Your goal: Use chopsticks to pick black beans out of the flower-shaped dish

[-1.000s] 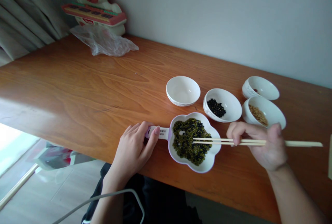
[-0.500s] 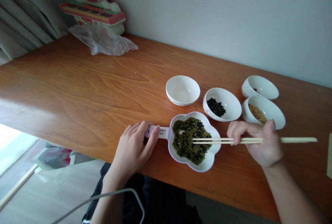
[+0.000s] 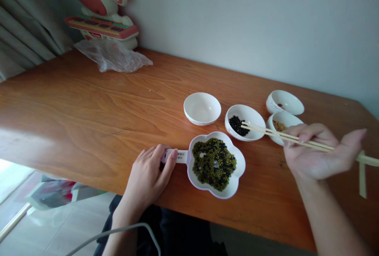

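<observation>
My left hand [image 3: 152, 171] is closed on the labelled handle of a white, purple-rimmed flower-shaped dish [image 3: 239, 165] resting on the table. Green beans mixed with black beans [image 3: 214, 165] cover much of its bottom. My right hand [image 3: 322, 149] holds a pair of pale chopsticks [image 3: 274, 132], its thumb lifted away from them. The chopstick tips are in a white bowl [image 3: 254, 119], at the pile of black beans [image 3: 237, 125]. Whether a bean is between the tips, I cannot tell. Partly behind my right hand stands a bowl [image 3: 291, 119] with tan grains [image 3: 279, 126].
A white bowl [image 3: 202, 108] stands behind the dish. At the back right, another bowl [image 3: 291, 104] holds a small reddish-brown bit. Plastic wrap [image 3: 114, 58] and a rabbit-shaped toy keyboard [image 3: 102, 27] are by the wall. A grey cable [image 3: 118, 230] crosses my left forearm.
My right hand has moved the chopsticks from the flower-shaped dish up to the bowl of black beans, and its thumb has opened outward. My left hand keeps hold of the handle. The view has shifted slightly.
</observation>
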`<state>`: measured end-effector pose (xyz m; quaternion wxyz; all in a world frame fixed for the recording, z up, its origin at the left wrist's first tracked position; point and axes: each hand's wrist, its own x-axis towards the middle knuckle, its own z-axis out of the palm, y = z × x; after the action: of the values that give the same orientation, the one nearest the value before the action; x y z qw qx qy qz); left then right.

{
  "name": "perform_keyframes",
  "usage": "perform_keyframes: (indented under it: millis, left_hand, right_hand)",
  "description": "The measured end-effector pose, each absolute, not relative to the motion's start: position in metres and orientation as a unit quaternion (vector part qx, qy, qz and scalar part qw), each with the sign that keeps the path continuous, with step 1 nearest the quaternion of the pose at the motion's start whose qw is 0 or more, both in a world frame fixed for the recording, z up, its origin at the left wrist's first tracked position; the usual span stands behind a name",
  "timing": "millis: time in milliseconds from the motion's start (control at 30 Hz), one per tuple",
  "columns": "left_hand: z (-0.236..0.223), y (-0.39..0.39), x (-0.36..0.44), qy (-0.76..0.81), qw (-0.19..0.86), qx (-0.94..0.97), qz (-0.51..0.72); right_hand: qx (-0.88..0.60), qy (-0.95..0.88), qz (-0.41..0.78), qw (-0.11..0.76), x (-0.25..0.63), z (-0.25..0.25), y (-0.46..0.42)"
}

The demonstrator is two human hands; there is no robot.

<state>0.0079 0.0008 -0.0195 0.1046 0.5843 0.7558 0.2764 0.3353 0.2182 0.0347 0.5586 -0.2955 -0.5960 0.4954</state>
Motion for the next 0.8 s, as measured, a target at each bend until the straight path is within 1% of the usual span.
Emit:
perform_keyframes:
  millis: [133,300,533,700,800]
  left_hand:
    - [-0.020,0.001,0.008,0.758,0.101,0.585,0.271]
    - [-0.020,0.002,0.008,0.759,0.101,0.583,0.271]
    - [-0.021,0.001,0.007,0.756,0.096,0.584,0.279]
    - [-0.020,0.002,0.007,0.758,0.098,0.585,0.273]
    - [-0.019,0.002,0.007,0.756,0.100,0.586,0.273]
  right_hand:
    - [-0.282,-0.574,0.488,0.594,0.337,0.033,0.222]
    - [-0.280,-0.560,0.489,0.607,0.337,0.031,0.224]
    - [-0.277,-0.587,0.553,0.522,0.328,0.036,0.214]
    - [-0.277,-0.575,0.643,0.423,0.318,0.033,0.208]
    - [-0.268,-0.561,0.702,0.348,0.314,0.027,0.207]
